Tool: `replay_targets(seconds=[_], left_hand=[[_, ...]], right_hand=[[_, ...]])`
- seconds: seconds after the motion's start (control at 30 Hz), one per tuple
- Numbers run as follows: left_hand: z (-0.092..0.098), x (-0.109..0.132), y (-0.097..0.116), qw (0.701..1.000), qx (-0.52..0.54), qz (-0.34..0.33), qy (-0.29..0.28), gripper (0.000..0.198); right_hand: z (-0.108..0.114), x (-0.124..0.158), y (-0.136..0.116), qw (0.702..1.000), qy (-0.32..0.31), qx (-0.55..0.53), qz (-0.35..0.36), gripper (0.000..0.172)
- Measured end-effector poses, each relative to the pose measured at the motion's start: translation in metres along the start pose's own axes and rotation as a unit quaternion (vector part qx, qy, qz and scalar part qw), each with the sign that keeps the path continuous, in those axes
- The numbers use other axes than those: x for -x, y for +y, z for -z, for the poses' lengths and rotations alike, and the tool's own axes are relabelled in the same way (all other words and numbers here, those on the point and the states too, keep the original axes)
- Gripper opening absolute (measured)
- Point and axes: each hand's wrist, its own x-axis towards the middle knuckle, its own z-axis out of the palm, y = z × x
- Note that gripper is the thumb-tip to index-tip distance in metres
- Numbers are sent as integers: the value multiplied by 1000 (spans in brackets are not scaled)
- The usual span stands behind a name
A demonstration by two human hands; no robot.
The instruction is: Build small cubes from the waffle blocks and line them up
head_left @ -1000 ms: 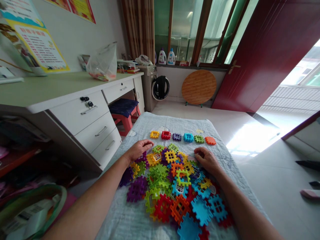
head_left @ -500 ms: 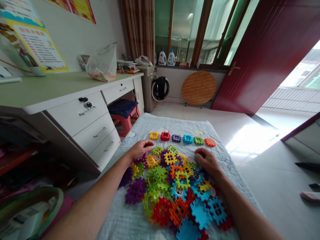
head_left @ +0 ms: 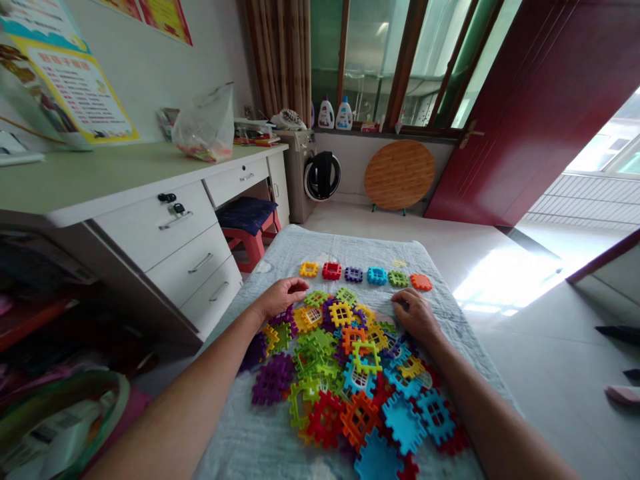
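A heap of colourful plastic interlocking tiles (head_left: 350, 373) lies on a grey quilted cloth (head_left: 350, 250). Beyond the heap, a row of single tiles runs left to right: yellow (head_left: 309, 269), red (head_left: 331, 270), purple (head_left: 353, 274), blue (head_left: 377, 275), green (head_left: 399, 279), orange (head_left: 421, 282). My left hand (head_left: 280, 297) rests at the heap's far left edge, fingers curled loosely over the tiles. At the heap's far right edge my right hand (head_left: 416, 315) lies with its fingers bent down on the tiles. Neither hand visibly lifts anything.
A white desk with drawers (head_left: 165, 227) stands to the left, with a plastic bag (head_left: 205, 127) on top and a red stool (head_left: 247, 223) under it. A washing machine (head_left: 310, 173), a round wooden board (head_left: 399, 175) and a dark red door (head_left: 540, 107) are further back. Tiled floor lies to the right.
My right hand has slid slightly toward the far side of the heap. My left hand has stayed put, and the view has barely shifted.
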Motion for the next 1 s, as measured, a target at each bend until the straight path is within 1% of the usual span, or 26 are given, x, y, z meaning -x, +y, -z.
replay_targets(seconds=[0.13,0.3,0.53,0.77,1.0], left_hand=[[0,0,-5,1000,17,-6,6,36],[0,4,-12,999,33,-22,22,35],[3,8,-12,998,18,-46,45,29],[0,9,-12,998,20,-49,38,27],[-1,11,-13,998,1,-54,38,26]], right_hand=[[-1,-1,2,1000,-4,7,6,13],[0,5,1,1000,-12,16,10,13],[2,11,-3,1000,-18,19,4,13],[4,17,-6,1000,-18,13,-7,13],[4,21,-4,1000,-14,9,-3,13]])
